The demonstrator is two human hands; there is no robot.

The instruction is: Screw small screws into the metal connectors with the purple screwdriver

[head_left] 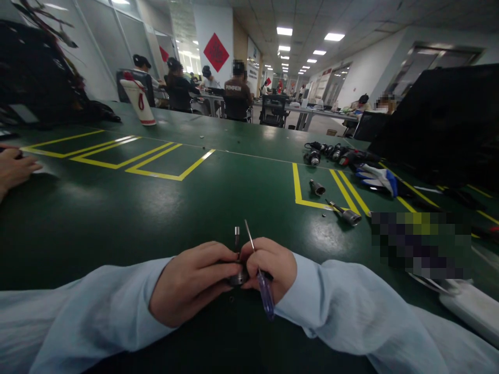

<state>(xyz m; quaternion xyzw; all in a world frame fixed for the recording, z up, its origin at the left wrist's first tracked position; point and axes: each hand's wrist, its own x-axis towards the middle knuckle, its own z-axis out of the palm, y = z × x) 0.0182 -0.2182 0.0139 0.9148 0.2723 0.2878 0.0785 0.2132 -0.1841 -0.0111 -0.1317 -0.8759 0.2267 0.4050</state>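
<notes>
My left hand [200, 280] is closed on a small round metal part [237, 279] just above the green table. A thin stem with a shiny metal tip [237, 231] rises above the fingers, seemingly joined to that part. Close against it, my right hand [273, 262] grips a screwdriver [266, 298] with a translucent purple handle. Its shaft slants up and away from the table's near edge. The right fingertips also touch the metal part, and the exact contact is hidden by the fingers. A tiny dark ring [232, 299] lies below the hands.
Two cone-ended metal parts, one [317, 187] and another [346, 214], lie right of centre. Beyond are a cluster of dark metal fittings [314, 157] and blue-white gloves [376, 179]. Yellow tape [181, 177] marks the green table [249, 192]. Another person's hand [17, 169] rests at left.
</notes>
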